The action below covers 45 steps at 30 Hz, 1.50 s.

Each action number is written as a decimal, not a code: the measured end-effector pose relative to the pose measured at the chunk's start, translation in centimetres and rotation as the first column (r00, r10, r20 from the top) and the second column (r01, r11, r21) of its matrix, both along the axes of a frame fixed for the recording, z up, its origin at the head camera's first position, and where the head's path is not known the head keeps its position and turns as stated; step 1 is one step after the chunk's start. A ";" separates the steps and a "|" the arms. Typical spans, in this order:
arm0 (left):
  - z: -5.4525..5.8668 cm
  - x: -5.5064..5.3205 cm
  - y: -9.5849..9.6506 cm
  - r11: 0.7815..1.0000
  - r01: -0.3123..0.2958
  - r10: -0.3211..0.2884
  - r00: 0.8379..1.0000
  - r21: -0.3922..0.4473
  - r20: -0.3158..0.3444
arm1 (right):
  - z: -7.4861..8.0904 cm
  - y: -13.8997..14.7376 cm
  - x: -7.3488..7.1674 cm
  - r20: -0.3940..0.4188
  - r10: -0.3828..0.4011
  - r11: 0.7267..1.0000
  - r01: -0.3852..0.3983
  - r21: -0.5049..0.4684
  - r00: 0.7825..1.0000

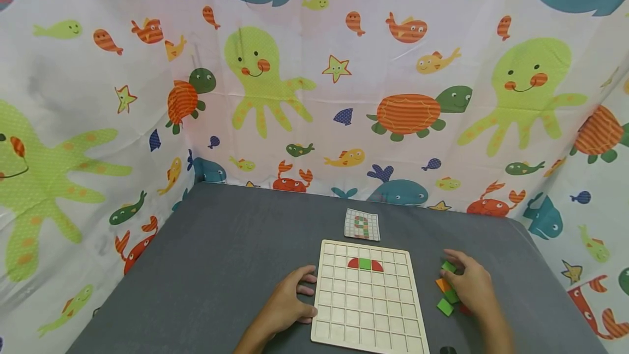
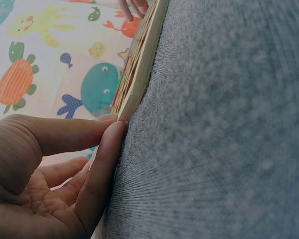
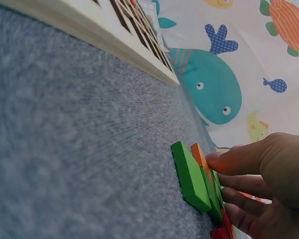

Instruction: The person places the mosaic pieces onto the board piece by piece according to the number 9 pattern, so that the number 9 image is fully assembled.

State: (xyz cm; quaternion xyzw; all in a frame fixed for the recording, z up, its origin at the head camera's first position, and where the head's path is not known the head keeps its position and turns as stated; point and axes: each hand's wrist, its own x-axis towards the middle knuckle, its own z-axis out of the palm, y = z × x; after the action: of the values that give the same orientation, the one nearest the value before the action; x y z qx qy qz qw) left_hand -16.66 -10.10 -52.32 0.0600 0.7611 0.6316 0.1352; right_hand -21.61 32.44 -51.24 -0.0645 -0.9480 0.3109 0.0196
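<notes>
A square wooden grid board (image 1: 368, 310) lies on the grey table. In its second row from the back sit a green square tile (image 1: 365, 264) and a red rounded tile on each side of it. At the board's left edge is my left hand (image 1: 287, 299); its thumb and a finger pinch the edge in the left wrist view. My right hand (image 1: 472, 283) reaches over a small pile of blocks right of the board, thumb and fingers apart around a green block (image 1: 449, 267). An orange block (image 1: 442, 285) and a nearer green block (image 1: 445, 307) lie there too. Some red pieces are partly hidden.
Behind the board lies a pattern card (image 1: 362, 225) with a coloured grid design. A small black object (image 1: 448, 350) shows at the bottom edge of the head view. A printed sea-animal curtain (image 1: 314, 97) encloses the table at the back and sides.
</notes>
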 end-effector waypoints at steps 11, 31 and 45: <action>-0.1 0.0 0.0 1.000 0.002 -0.002 1.000 0.000 -0.007 | -0.2 0.0 -0.1 -0.005 -0.011 1.000 0.011 0.012 1.000; 0.0 0.0 -0.1 1.000 0.002 -0.002 1.000 -0.006 -0.008 | -0.2 -0.3 -0.3 -0.038 -0.055 0.998 0.056 0.040 0.998; 0.0 0.0 0.0 1.000 0.000 0.000 1.000 -0.008 -0.003 | 0.5 -1.2 0.0 -0.068 -0.013 1.000 0.013 0.004 0.998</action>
State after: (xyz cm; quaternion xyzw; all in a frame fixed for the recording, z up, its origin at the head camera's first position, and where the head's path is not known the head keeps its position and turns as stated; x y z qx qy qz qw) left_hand -16.69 -10.13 -52.31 0.0603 0.7637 0.6285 0.1343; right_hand -21.60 31.22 -50.73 -0.0599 -0.9471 0.3106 0.0538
